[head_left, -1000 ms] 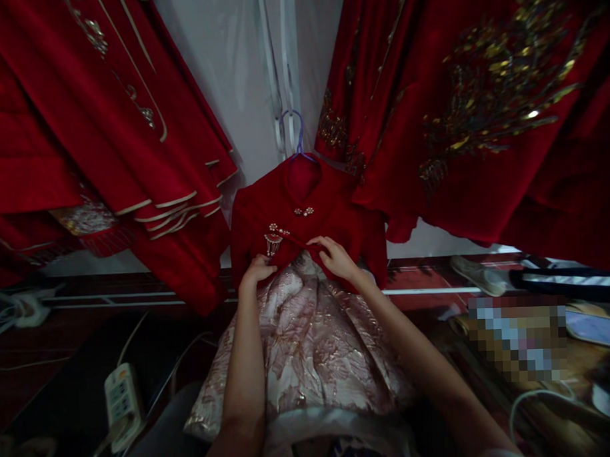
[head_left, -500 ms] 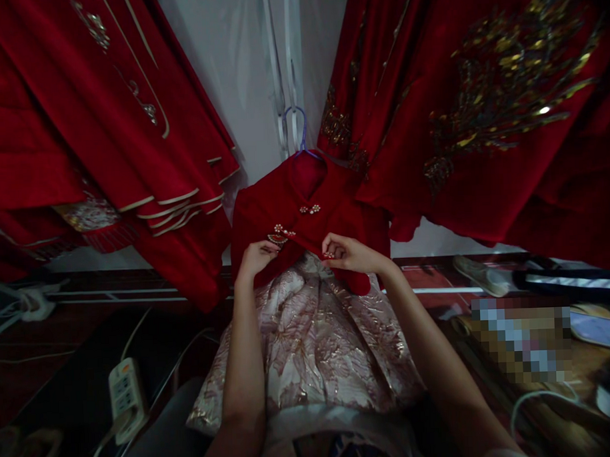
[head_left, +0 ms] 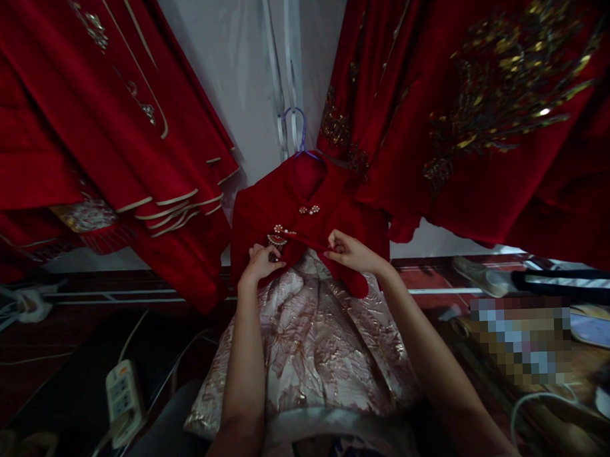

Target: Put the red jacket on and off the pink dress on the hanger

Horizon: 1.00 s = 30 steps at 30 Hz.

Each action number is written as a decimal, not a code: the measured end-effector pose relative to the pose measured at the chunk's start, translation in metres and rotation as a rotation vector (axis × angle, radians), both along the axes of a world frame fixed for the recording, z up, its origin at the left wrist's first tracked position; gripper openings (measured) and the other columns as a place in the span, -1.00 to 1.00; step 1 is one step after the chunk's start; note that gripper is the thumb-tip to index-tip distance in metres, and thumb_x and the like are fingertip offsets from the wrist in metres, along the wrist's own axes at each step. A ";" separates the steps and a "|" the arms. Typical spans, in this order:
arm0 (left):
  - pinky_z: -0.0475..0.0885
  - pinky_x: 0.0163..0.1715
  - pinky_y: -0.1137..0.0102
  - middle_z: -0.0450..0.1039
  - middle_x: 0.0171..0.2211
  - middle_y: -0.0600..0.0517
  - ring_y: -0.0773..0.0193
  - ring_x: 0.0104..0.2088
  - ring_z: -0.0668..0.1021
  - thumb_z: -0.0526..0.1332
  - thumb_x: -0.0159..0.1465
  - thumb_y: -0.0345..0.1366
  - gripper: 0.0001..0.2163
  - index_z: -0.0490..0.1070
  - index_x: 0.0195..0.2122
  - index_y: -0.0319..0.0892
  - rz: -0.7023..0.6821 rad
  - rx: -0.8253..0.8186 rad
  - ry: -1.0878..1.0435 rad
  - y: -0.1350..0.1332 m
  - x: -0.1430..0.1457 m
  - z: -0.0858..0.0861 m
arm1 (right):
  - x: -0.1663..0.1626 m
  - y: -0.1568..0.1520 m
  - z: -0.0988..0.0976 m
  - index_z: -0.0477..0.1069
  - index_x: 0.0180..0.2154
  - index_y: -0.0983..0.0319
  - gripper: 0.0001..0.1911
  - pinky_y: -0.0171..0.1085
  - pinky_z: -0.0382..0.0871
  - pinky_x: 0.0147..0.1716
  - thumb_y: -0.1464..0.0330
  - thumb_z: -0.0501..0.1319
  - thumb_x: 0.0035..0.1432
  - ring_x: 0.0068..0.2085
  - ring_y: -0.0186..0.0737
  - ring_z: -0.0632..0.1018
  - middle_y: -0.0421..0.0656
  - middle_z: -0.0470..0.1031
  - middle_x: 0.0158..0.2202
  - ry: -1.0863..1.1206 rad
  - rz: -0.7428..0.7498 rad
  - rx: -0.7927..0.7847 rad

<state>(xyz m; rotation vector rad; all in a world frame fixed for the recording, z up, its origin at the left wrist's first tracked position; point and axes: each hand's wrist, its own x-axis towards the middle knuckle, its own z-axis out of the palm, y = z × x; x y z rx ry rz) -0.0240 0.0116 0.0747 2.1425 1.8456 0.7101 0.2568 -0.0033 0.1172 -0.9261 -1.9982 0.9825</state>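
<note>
In front of me a small red jacket (head_left: pixel 268 190) hangs on a purple hanger (head_left: pixel 303 132). It has beaded flower fasteners (head_left: pixel 309 210) at the neck and a fan-shaped tassel ornament (head_left: pixel 276 240) on its left front. A shiny pale pink brocade skirt (head_left: pixel 319 348) spreads below it towards my lap. My left hand (head_left: pixel 261 263) is closed at the jacket's lower left front, its fingers on the edge by the tassel. At the lower right front, my right hand (head_left: pixel 353 252) pinches the jacket's edge between thumb and fingers.
Red garments with gold trim (head_left: pixel 181 126) hang at the left, and a red one with gold sequins (head_left: pixel 510 75) at the right. A power strip (head_left: pixel 123 401) lies lower left. At the right are a shoe (head_left: pixel 481 275), a phone (head_left: pixel 601 330) and a cable (head_left: pixel 521 407).
My left fingers have shifted slightly right and down around the tassel. My right hand has drawn slightly right; the beaded piece seen at its fingertips no longer shows.
</note>
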 end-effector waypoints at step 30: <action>0.33 -0.52 0.48 0.46 -0.55 0.05 0.34 -0.52 0.48 0.31 0.00 -0.24 -0.84 0.45 -0.44 -0.20 -0.326 -0.154 -0.287 -0.009 0.046 0.018 | -0.037 0.001 -0.022 0.16 -0.28 0.18 -0.51 -0.43 0.28 -0.66 0.14 0.36 -0.14 -0.64 -0.39 0.44 -0.35 0.38 -0.59 0.221 -0.146 -0.210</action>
